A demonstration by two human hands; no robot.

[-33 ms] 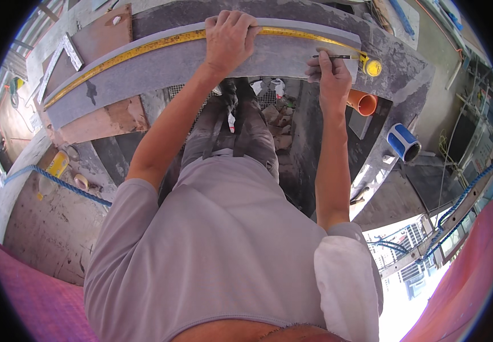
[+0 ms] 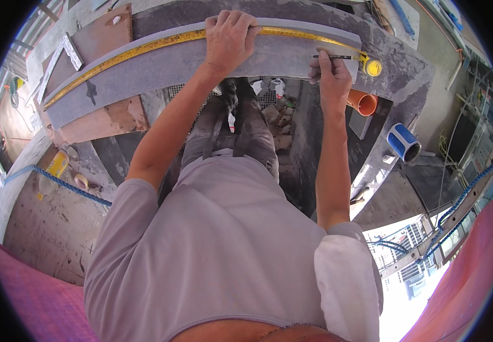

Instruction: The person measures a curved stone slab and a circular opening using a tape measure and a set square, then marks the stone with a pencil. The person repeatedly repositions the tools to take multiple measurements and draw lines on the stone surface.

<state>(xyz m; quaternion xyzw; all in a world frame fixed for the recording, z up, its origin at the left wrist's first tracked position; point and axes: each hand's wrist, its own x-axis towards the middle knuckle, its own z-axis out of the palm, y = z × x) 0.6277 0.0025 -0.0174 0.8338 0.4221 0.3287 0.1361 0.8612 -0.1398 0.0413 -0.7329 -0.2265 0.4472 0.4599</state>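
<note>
A pencil (image 2: 333,57) is pinched in the closed fingers (image 2: 321,59) of the right hand (image 2: 333,80), its length lying across the right end of a grey slab (image 2: 161,65). The fingers (image 2: 232,18) of the left hand (image 2: 230,41) are spread flat and curled over the slab's far edge, where a yellow tape (image 2: 132,52) is pressed down (no object is gripped by them). The tape is stretched along that far edge from the slab's left end to its case (image 2: 373,67), which is seen just beside the right hand. The slab is laid across a dusty bench (image 2: 394,62). Near the right wrist an orange pipe (image 2: 362,102) is seen, and a blue-and-white cup (image 2: 403,142) farther right.
</note>
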